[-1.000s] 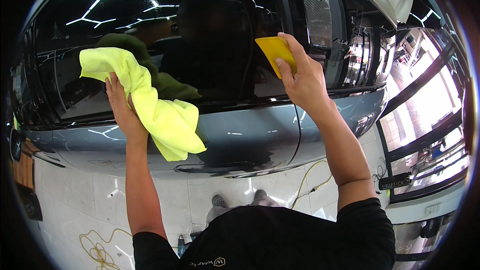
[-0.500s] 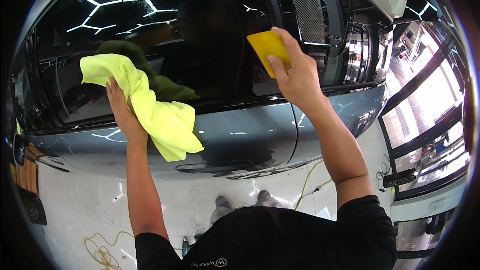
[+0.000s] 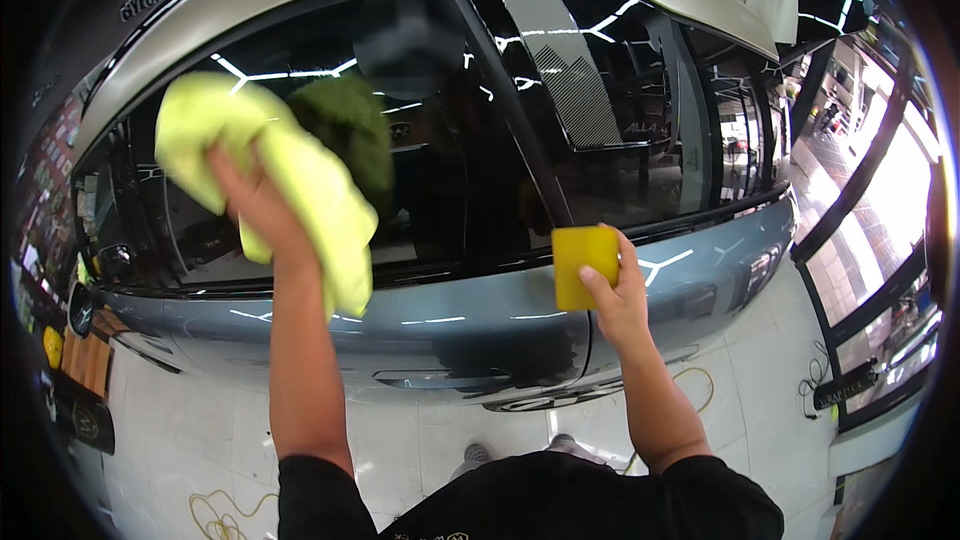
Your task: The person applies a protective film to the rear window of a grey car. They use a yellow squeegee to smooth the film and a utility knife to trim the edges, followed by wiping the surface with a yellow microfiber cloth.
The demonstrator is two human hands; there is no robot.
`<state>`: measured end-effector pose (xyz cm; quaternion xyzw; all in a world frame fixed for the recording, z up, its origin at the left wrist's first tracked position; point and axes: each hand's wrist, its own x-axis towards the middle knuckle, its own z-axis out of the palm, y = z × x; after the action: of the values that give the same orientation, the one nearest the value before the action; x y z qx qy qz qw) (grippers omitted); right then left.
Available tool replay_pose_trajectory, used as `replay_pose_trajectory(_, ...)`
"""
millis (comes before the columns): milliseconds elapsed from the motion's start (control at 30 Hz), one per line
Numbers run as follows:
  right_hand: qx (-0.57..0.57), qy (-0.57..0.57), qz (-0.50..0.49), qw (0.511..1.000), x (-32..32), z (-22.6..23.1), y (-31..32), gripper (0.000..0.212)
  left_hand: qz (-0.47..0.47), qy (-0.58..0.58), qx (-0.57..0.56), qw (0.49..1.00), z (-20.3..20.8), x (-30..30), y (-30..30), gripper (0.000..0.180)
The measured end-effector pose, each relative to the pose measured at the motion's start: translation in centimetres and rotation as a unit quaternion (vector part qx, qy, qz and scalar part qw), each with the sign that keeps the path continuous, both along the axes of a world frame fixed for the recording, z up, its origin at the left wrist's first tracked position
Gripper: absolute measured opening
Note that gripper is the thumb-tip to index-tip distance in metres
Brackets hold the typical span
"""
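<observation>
My left hand [image 3: 262, 208] holds a bright yellow-green microfiber cloth [image 3: 328, 215] at the dark side window [image 3: 425, 170] of a car; hand and cloth are smeared by motion. The cloth hangs down past the window's lower edge, and its reflection shows in the glass. Between the thumb and fingers of my right hand [image 3: 626, 300] is a flat yellow squeegee card [image 3: 578, 265]. That card is held up in front of the grey-blue car door [image 3: 500, 335], near the seam between the two doors, apart from the glass.
A patterned sticker sheet [image 3: 565, 70] shows on the other side window. Below the car lies a pale tiled floor [image 3: 400, 430] with a yellow cord [image 3: 215, 515]. A wooden slatted piece [image 3: 88, 358] stands at the left, and glass doors [image 3: 860, 190] at the right.
My right hand has lowered the squeegee card from the glass to door height. My left hand has moved the cloth a little upward on the window. The view has shifted to show the roof.
</observation>
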<state>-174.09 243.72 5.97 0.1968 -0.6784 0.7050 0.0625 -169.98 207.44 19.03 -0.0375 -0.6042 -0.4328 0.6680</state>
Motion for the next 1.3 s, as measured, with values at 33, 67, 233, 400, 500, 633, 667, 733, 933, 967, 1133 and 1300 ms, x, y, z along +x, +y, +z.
replay_pose_trajectory(33,-0.012,-0.008,0.000,1.000,0.5,-0.1,0.6,0.058,0.127,-0.014,-0.149,0.980,3.0,-1.9,1.8,0.051)
replay_pose_trajectory(67,-0.021,-0.015,-0.005,1.000,1.0,0.0,1.5,0.058,0.233,-0.029,-0.258,0.937,5.1,-4.5,3.3,0.055)
replay_pose_trajectory(233,-0.048,0.022,-0.090,0.995,1.4,-2.4,8.9,0.057,0.368,-0.177,-0.421,0.809,2.3,-11.0,8.2,0.065)
replay_pose_trajectory(400,-0.029,-0.050,-0.153,0.986,2.0,-7.5,18.0,0.057,0.222,-0.282,-0.486,0.797,-6.8,-6.6,13.2,0.057)
replay_pose_trajectory(500,-0.054,-0.072,-0.146,0.985,2.0,-8.8,20.1,0.057,0.023,-0.417,-0.393,0.820,-12.1,-3.1,15.7,0.050)
replay_pose_trajectory(633,-0.083,-0.066,-0.128,0.986,1.3,-8.7,21.4,0.057,-0.030,-0.543,-0.417,0.729,-8.9,-1.0,19.3,0.054)
replay_pose_trajectory(667,-0.087,-0.059,-0.127,0.986,1.1,-8.4,21.5,0.057,-0.055,-0.592,-0.378,0.709,-6.4,-1.2,19.9,0.056)
replay_pose_trajectory(733,-0.049,-0.038,-0.115,0.991,1.4,-7.1,20.9,0.057,-0.127,-0.379,-0.167,0.901,-11.1,-4.1,13.3,0.053)
replay_pose_trajectory(933,0.071,-0.016,-0.165,0.984,3.2,-8.0,21.9,0.058,0.220,-0.171,-0.272,0.921,5.7,-10.3,0.7,0.030)
replay_pose_trajectory(967,0.108,-0.007,-0.177,0.978,3.8,-8.2,22.2,0.058,0.251,-0.083,-0.272,0.925,8.8,-10.1,-1.3,0.027)
replay_pose_trajectory(1133,-0.031,-0.075,-0.221,0.972,7.1,-12.4,25.6,0.057,0.430,-0.096,-0.103,0.892,11.4,-3.7,-5.7,0.035)
replay_pose_trajectory(1300,-0.131,-0.118,-0.229,0.957,5.5,-11.7,27.5,0.050,0.323,-0.205,-0.219,0.898,-2.9,-1.2,-4.3,0.039)
